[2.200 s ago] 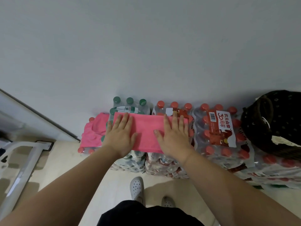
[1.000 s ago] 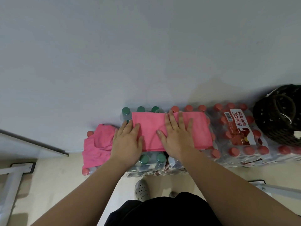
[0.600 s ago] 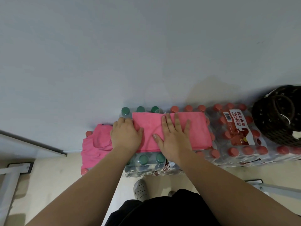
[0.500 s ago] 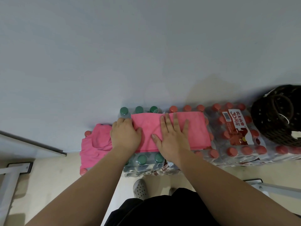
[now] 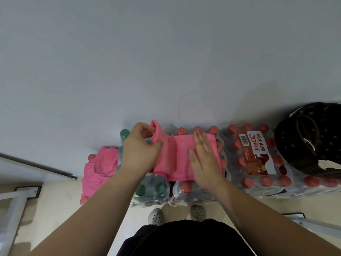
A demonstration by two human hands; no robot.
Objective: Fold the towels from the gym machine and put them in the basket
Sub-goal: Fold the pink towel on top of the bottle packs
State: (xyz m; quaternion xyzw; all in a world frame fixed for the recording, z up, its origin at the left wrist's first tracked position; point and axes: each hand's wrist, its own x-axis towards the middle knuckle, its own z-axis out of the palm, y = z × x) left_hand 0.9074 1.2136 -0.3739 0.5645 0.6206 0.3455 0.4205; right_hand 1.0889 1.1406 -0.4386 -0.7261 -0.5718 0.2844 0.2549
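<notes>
1. Where the row of bottle packs (image 5: 311, 183) ends on the left, a crumpled pink towel (image 5: 100, 167) lies draped over the end pack's edge, hanging toward the floor (image 5: 60, 200).
2. Left hand (image 5: 138, 152): thumb and curled fingers pinch the left end of the folded pink towel (image 5: 175, 159). That end is lifted off the green-capped pack (image 5: 151, 189) and curls upward.
3. Folded pink towel lies on top of the row, across the green-capped pack and the red-capped pack (image 5: 186, 187) beside it.
4. Right hand (image 5: 204, 159): palm down, fingers straight and close together, pressing the towel's right half flat onto the packs.
5. Labelled red-capped pack (image 5: 256, 159) sits just right of the towel, label facing up.
6. Dark woven basket (image 5: 311, 141) stands at the row's right end, well apart from both towels. Can't tell whether it rests on the packs.
</notes>
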